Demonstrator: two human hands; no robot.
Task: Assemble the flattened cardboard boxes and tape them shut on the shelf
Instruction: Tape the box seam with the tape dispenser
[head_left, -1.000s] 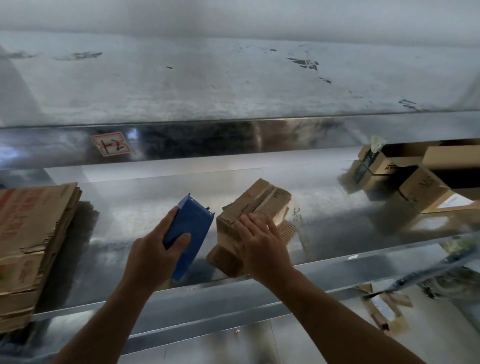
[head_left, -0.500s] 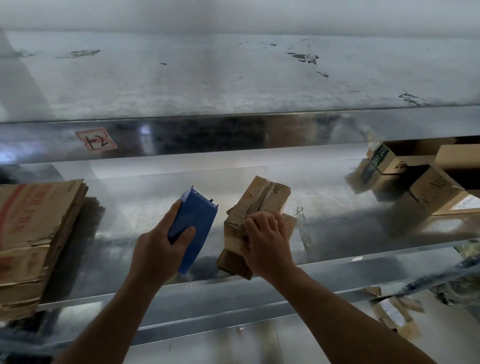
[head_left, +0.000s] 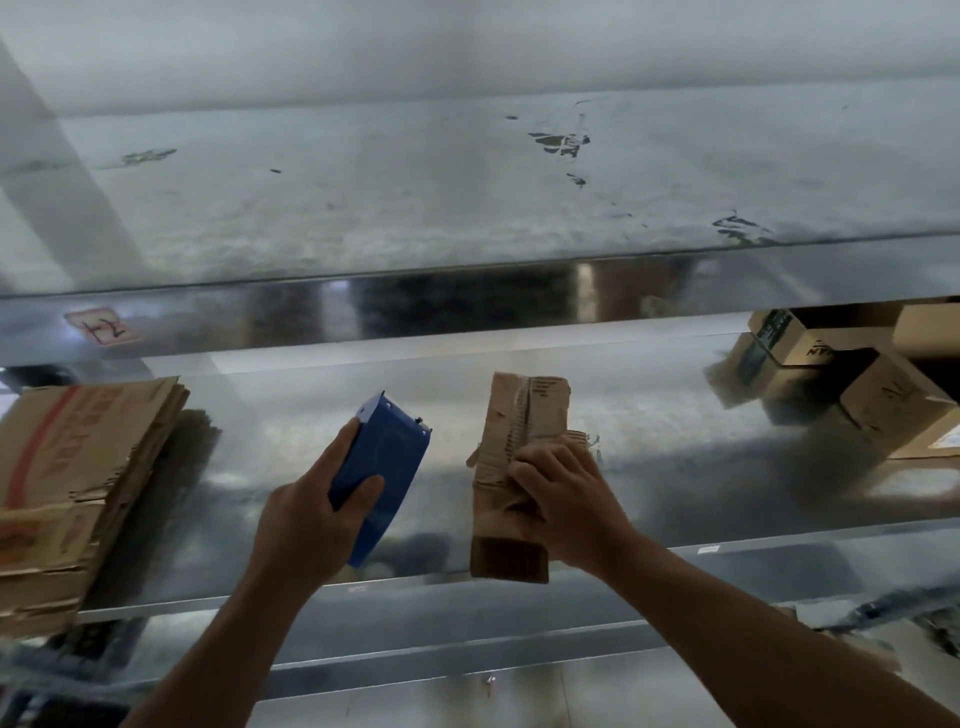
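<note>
Cardboard (head_left: 78, 483) lies flattened in a stack at the left end of the shelf (head_left: 727, 493), and next along the left hand (head_left: 306, 525) grips the blue tape dispenser (head_left: 387, 467), held apart from the box. Right of that the small box (head_left: 514, 452) stands near the front edge, the right hand (head_left: 566, 499) curled round its flaps. To my eye that seam wants pressing flat and holding steady before any tape goes on.

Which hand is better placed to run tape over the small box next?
Left. The left hand grips the blue tape dispenser just beside the small cardboard box, while the right hand is busy holding that box on the metal shelf.
</note>
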